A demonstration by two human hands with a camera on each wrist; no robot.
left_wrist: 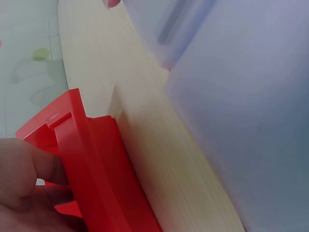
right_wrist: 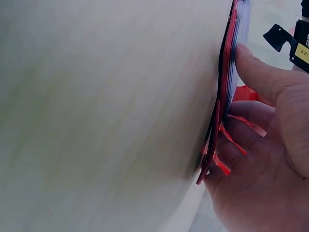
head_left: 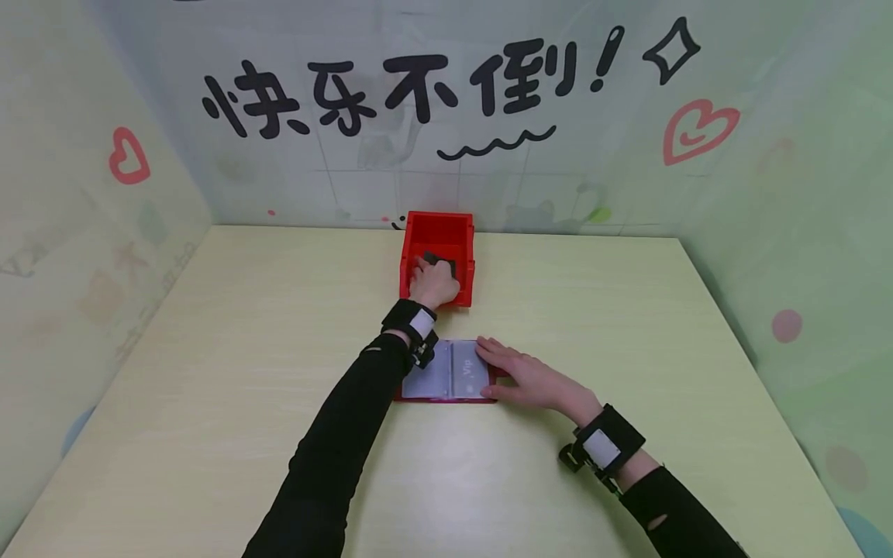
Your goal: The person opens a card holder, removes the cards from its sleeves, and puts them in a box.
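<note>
A card holder [head_left: 427, 381] with clear sleeves and a red cover lies spread on the table, the letters "VIP" showing through its right page. Beyond it, my left hand [head_left: 434, 284] reaches into a red bin [head_left: 413, 232], fingers at a dark flat piece [head_left: 452, 268] like a card. The left wrist view has these fingers partly behind the bin's wall [left_wrist: 91, 159]; I cannot tell whether they pinch the dark piece. My right hand [head_left: 533, 381] rests at the holder's right edge. In the right wrist view its thumb [right_wrist: 258, 67] touches the stacked sleeves [right_wrist: 233, 63], the other fingers alongside.
The pale wooden table [head_left: 230, 341] ends against a printed backdrop [head_left: 314, 186] just behind the bin. Side panels [head_left: 781, 232] rise at left and right. My left forearm [head_left: 335, 449] crosses over the holder's left end.
</note>
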